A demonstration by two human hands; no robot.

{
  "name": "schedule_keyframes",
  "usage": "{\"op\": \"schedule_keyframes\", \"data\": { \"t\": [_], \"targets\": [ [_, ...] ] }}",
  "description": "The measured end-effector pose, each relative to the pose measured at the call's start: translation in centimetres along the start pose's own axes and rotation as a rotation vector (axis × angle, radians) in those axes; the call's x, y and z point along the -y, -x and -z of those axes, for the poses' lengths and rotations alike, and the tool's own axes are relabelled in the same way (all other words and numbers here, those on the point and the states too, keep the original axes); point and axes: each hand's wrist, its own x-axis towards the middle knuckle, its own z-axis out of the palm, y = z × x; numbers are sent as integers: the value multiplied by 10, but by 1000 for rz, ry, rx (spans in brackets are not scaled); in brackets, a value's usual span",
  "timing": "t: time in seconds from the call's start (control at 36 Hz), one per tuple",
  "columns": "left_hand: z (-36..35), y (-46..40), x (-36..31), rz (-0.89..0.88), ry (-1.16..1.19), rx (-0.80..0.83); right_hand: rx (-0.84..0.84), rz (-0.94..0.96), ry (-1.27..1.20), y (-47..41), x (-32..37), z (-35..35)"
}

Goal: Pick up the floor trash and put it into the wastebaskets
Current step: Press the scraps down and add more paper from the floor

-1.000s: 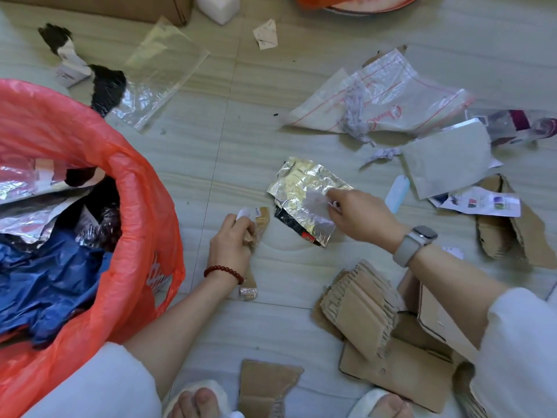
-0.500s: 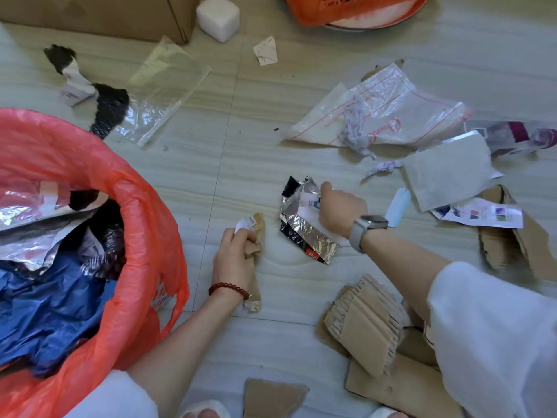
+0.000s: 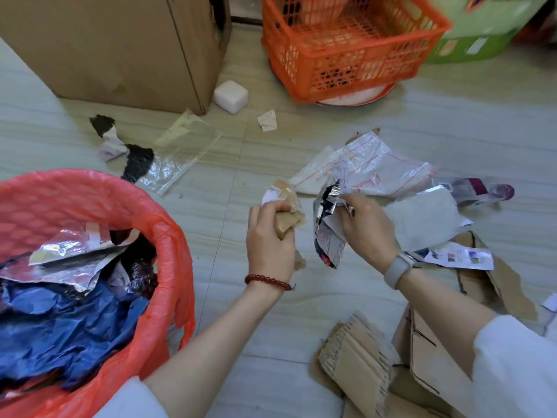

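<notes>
My left hand (image 3: 269, 242) is closed around crumpled brown and white paper scraps (image 3: 286, 203), held above the floor. Beside it my right hand (image 3: 369, 229) grips a silver foil wrapper (image 3: 327, 236) that hangs down from my fingers. A wastebasket lined with a red bag (image 3: 168, 236) stands at the lower left, holding foil and blue plastic. Several pieces of trash lie on the floor: a clear bag with red print (image 3: 376, 167), a grey envelope (image 3: 428, 218), a printed slip (image 3: 461, 256) and cardboard pieces (image 3: 358, 357).
A large cardboard box (image 3: 120, 46) stands at the back left with a white block (image 3: 231, 96) beside it. An orange crate (image 3: 346, 46) and a green basket (image 3: 482, 28) are at the back. A clear bag (image 3: 180, 152) and black-white scraps (image 3: 120, 143) lie near the box.
Both hands have lifted off the floor, the left carrying the paper scraps and the right the foil wrapper. My view has tilted upward, bringing the box and crate into sight.
</notes>
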Motion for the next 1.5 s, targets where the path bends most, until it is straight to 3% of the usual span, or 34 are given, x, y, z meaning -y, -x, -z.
{"op": "schedule_keyframes", "data": {
  "t": [0.22,0.5,0.58,0.72,0.81,0.86,0.94,1.03,1.14,1.25,1.39,1.5],
  "targets": [
    [58,-46,-72,-182,100,-134,-123,99,-257,-20,71,63],
    [222,-58,-40,-187,-299,-192,-46,517,-399,-4,189,72],
    [258,-50,-22,-82,-439,-72,-55,662,-353,5,228,74],
    [291,-25,13,116,-878,446,-10,945,-44,25,273,50],
    [309,-16,23,148,-817,511,90,1023,106,42,289,30],
    [324,-13,27,108,-673,462,225,1020,135,48,293,16],
    [340,-12,34,49,-443,168,559,977,152,55,293,1],
    [344,-13,45,80,-490,-33,651,1013,271,64,292,-19],
    [337,-12,67,175,-578,-35,730,981,270,73,290,-56],
    [331,-9,76,211,-676,-113,783,1002,464,76,294,-94],
    [331,-10,77,214,-669,-102,831,974,623,77,300,-113],
    [335,-10,76,221,-591,-118,880,938,575,77,309,-98]
  ]
}}
